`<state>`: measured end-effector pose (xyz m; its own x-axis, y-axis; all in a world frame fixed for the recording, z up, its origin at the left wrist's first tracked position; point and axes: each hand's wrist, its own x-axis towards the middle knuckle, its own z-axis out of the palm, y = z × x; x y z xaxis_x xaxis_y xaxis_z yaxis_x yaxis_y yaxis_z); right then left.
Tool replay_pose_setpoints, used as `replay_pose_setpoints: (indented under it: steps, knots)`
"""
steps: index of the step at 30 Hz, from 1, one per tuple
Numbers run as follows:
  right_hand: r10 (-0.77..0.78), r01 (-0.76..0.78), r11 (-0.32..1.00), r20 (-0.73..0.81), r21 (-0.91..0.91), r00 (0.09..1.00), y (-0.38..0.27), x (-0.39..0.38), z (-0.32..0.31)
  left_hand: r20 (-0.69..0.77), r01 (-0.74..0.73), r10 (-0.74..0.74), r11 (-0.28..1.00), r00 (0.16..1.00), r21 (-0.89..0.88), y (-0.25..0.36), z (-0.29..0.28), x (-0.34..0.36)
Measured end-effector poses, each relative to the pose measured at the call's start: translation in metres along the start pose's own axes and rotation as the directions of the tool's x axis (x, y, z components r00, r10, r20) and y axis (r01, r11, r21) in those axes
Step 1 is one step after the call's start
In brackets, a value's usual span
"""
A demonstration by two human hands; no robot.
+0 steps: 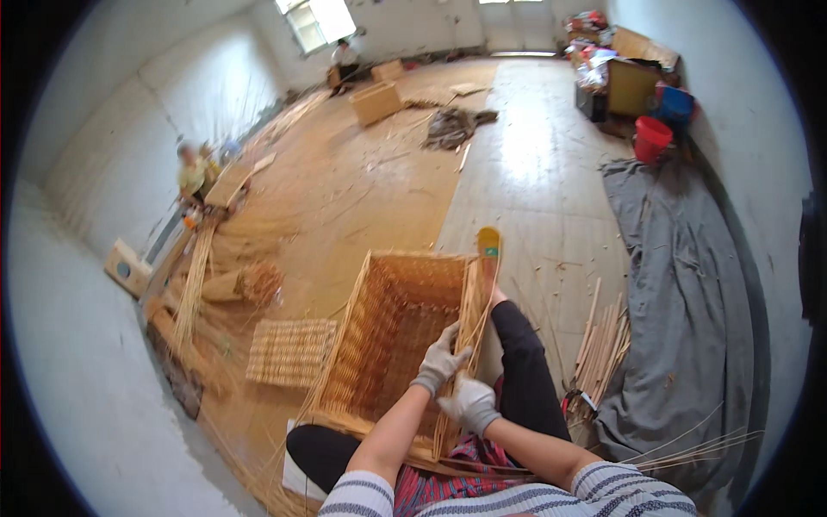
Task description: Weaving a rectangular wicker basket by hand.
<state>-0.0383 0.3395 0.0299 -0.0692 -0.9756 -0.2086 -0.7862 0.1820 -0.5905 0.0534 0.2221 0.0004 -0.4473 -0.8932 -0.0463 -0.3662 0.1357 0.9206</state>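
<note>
Gloved left hand [439,362] fingers grasping reeds [471,319] at basket [388,345] rim, right hand [469,403] clenched on reeds below, woven mat [291,351] beside on floor [534,181]

Wicker basket [392,336] near wall hidden behind forearms; two distant people blurred.

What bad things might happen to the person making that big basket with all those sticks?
The thin reeds gripped by the gloved left hand and right hand bend at the rim of the wicker basket; one might snap or spring back toward the face. The basket leans against an outstretched leg, so it could tip. Loose sticks on the floor might trip someone.
</note>
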Motion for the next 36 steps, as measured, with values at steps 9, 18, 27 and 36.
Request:
replay_pose_setpoints:
  steps: [9,18,27,36]
  knots:
    - [0.006,-0.013,0.998,0.14,0.054,0.99,-0.002,-0.01,-0.009,0.028,-0.04,0.048,0.969,0.998,-0.244,-0.01,0.002,0.006]
    - [-0.114,0.097,0.991,0.189,0.097,0.975,0.001,-0.007,-0.007,0.067,0.018,0.007,0.931,0.998,-0.364,0.002,-0.007,0.0]
    - [-0.588,0.587,0.808,-0.159,-0.056,0.793,0.079,0.056,-0.06,-0.099,-0.073,0.107,0.954,0.989,0.292,0.045,-0.006,-0.007]
    - [-0.591,0.648,0.758,-0.341,0.076,0.731,0.092,0.142,-0.087,-0.201,0.027,-0.033,0.999,0.979,-0.032,0.023,0.014,-0.009]
